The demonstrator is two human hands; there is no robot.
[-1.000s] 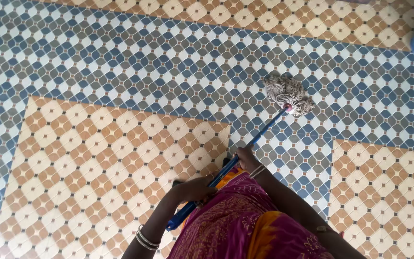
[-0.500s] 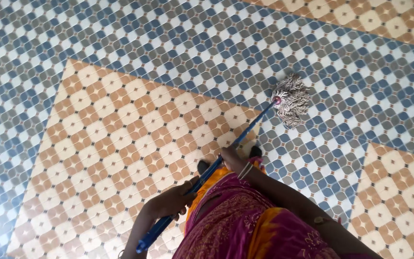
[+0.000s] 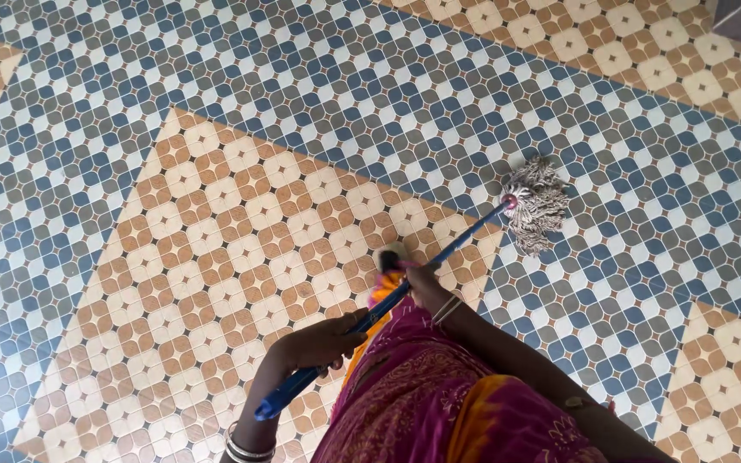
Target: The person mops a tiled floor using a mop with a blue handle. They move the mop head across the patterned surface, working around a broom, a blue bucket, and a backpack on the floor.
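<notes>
While a person mops, seen from a head-worn camera looking down:
Count: one mop, two hands, one patterned tile floor (image 3: 173,214).
Mop: blue handle (image 3: 405,287) runs on a slant, its long axis from lower left up to upper right; the free end pokes out below the left hand.
Mop head: grey-white strings (image 3: 538,206) lie on the blue-grey tiles, at the handle's far upper-right end.
Left hand (image 3: 323,343): fingers wrapped tight round the handle near its lower end.
Right hand (image 3: 426,287): closed round the handle higher up, nearer the mop head.
Wrists: metal bangles on both.
Clothing: magenta and orange cloth (image 3: 439,403) just below the handle.
</notes>
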